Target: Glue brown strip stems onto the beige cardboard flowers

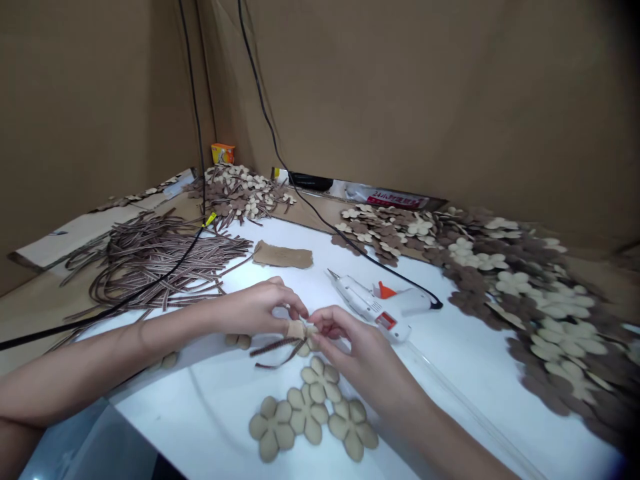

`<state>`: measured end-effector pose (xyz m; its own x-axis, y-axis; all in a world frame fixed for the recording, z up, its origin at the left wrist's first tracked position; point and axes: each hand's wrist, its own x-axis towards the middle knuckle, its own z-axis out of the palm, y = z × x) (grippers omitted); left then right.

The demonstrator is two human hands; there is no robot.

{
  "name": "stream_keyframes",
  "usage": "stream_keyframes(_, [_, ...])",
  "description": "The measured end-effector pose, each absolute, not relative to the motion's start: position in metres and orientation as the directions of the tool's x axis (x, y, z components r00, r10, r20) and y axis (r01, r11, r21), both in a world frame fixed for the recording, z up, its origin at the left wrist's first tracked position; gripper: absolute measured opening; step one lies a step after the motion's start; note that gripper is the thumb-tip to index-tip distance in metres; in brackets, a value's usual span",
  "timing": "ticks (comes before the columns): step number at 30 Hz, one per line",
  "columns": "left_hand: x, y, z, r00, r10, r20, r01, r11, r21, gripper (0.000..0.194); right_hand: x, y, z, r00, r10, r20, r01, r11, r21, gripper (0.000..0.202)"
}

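Observation:
My left hand (263, 308) and my right hand (345, 332) meet above the middle of the white board. Both are closed in a pinch around a small beige fabric flower (307, 348), partly hidden by the fingers. Two brown stitched strips (274, 347) trail leftward from it, one of them curled. A tan patch covers the tip of my left thumb; I cannot tell whether it is a wrap or a piece of fabric. Just below lie several beige padded fabric flowers (271, 428), close together. Another one (238, 341) shows partly under my left wrist.
A white glue gun (367, 300) with an orange trigger lies right of my hands, its black cord running up. Brown strips (160, 260) are heaped at left. Flower pieces pile at right (515, 283) and back (245, 190). A cardboard scrap (283, 255) lies ahead.

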<state>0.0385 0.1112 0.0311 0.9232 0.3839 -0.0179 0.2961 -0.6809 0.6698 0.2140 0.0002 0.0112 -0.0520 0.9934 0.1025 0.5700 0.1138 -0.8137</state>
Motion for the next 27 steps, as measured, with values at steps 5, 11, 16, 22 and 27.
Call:
stream_keyframes(5, [0.036,0.111,0.042,0.925,0.372,-0.08,0.282,-0.526,0.802,0.036,0.209,0.016,0.03,0.016,0.992,0.125,0.369,0.11,-0.923,0.024])
stream_keyframes(11, [0.035,0.108,0.052,0.846,0.533,0.02,0.17,-0.304,0.937,0.049,0.199,0.028,0.045,0.168,0.976,0.14,0.102,0.124,-0.987,0.04])
stream_keyframes(16, [0.044,0.098,0.045,0.637,0.75,0.18,0.023,-0.252,0.967,0.049,0.183,0.022,0.026,0.206,0.977,-0.059,-0.074,-0.045,-0.996,0.064])
stream_keyframes(22, [0.048,0.091,0.037,0.646,0.758,0.087,-0.035,-0.085,0.996,0.049,0.177,0.027,0.032,0.138,0.99,0.025,-0.041,0.031,-0.999,0.055])
stream_keyframes(27, [0.043,0.098,0.04,0.713,0.701,0.013,-0.079,0.062,0.995,0.033,0.188,0.028,0.036,0.135,0.987,-0.085,0.037,-0.091,-0.995,0.06])
